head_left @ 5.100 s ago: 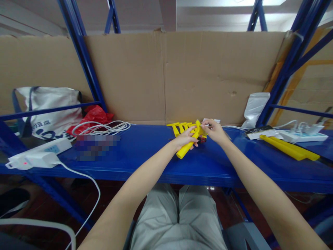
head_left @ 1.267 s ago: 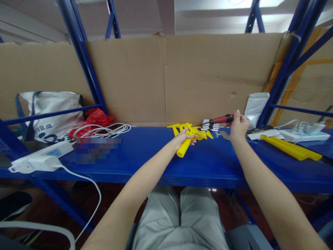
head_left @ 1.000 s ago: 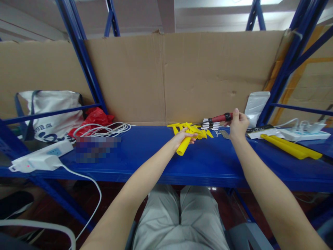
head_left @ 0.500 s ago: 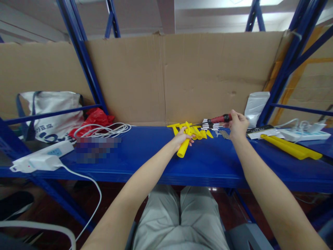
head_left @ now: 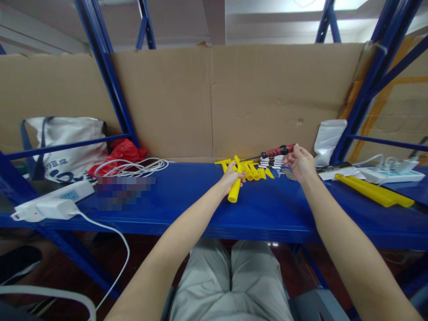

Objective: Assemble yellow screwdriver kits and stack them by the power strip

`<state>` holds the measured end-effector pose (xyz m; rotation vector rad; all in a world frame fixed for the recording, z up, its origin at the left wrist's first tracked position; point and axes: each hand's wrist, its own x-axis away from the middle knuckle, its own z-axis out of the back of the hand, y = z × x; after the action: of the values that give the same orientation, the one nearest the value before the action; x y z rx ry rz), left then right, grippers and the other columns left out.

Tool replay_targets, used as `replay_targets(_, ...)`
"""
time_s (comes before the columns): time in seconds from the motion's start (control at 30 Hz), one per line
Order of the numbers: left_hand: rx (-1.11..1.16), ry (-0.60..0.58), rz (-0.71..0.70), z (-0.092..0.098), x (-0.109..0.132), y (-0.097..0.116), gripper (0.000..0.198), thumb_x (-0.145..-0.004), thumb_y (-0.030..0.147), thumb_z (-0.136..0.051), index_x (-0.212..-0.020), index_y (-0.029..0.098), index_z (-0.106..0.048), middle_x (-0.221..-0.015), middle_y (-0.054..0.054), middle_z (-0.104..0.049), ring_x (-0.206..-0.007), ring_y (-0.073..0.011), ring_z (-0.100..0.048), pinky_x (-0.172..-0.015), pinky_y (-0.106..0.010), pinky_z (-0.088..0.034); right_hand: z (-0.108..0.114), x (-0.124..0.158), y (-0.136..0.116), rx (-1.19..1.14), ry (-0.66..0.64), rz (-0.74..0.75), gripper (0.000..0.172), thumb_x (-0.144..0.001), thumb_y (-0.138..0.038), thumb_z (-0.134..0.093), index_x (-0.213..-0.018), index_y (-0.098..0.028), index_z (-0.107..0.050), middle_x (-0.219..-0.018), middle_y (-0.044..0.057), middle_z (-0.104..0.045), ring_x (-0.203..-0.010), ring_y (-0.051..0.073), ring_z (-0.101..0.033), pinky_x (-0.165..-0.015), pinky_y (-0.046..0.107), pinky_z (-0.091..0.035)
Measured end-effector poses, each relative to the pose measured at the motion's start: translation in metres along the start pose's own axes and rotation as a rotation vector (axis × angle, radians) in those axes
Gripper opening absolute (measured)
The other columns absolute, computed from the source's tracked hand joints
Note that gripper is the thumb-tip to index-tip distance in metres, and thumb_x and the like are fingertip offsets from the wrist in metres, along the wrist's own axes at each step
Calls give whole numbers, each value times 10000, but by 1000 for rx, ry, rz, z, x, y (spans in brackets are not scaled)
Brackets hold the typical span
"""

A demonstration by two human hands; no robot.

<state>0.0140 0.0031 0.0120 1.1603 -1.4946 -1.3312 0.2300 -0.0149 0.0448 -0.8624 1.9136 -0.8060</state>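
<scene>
- Your left hand [head_left: 230, 177] has its fingers [head_left: 239, 179] closed round a yellow tube [head_left: 233, 193]. The tube stands tilted, its lower end resting on the blue shelf [head_left: 187, 196] just below those fingers.
- Your right hand [head_left: 301, 161] holds a screwdriver [head_left: 278, 151] by the end of its red and black handle, pinched in the fingertips. The hand is raised just above the shelf.
- The screwdriver's shaft runs from your right fingers towards the left ones. Its tip lies near the top of the tube; contact cannot be confirmed.
- A row of small yellow parts [head_left: 254, 171] lies on the shelf between your two sets of fingers, touching the tube's side.
- Two long yellow tubes [head_left: 372, 190] lie on the shelf, well out to the right of your right fingers.
- A coil of white cable [head_left: 133, 166] and a red bag [head_left: 121, 150] sit well out to the left of your left fingers.
- A cardboard sheet [head_left: 214, 98] stands behind everything, beyond both hands.
</scene>
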Motion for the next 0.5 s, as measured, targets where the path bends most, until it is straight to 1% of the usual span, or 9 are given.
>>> replay_targets(0.1,-11,-19,-10,0,-1,-3,759,-705,-31,-538,-1349,283,-288,-795,14,-586,-434,-67,-507,-409,-174,-373,2,-1,1,-6,30,10,439,-684,-494,-745,-640,-218,-407,-423,-101,-402,-305,55,-382,-273,161,-271)
replay_targets(0.23,-13,-20,-14,0,-2,-4,772,-704,-9,-569,-1354,293,-281,-813,12,-590,-438,-64,-506,-414,-173,-374,4,-5,4,-20,67,-33,426,-697,-424,-745,-617,-217,-381,-384,-104,-355,-284,52,-330,-264,164,-232)
replay_targets(0.3,-14,-12,-9,0,-2,-3,793,-700,-21,-549,-1366,297,-259,-823,10,-591,-438,-65,-504,-412,-174,-374,5,-6,6,-20,81,-45,394,-704,-412,-739,-623,-218,-405,-362,-110,-322,-273,54,-312,-262,165,-223)
replay_targets(0.4,-19,-2,-3,0,-1,-1,802,-698,-38,-511,-1375,295,-239,-848,-2,-600,-439,-66,-504,-408,-176,-372,4,-6,6,-15,72,-52,350,-719,-470,-719,-667,-210,-491,-356,-109,-305,-281,61,-337,-276,167,-262)
replay_targets(0.5,-19,7,-1,-1,0,0,784,-705,-34,-521,-1370,282,-251,-862,-8,-603,-434,-62,-502,-406,-177,-368,3,-4,2,-7,54,-90,342,-738,-514,-691,-730,-198,-560,-377,-85,-381,-318,79,-420,-301,170,-312)
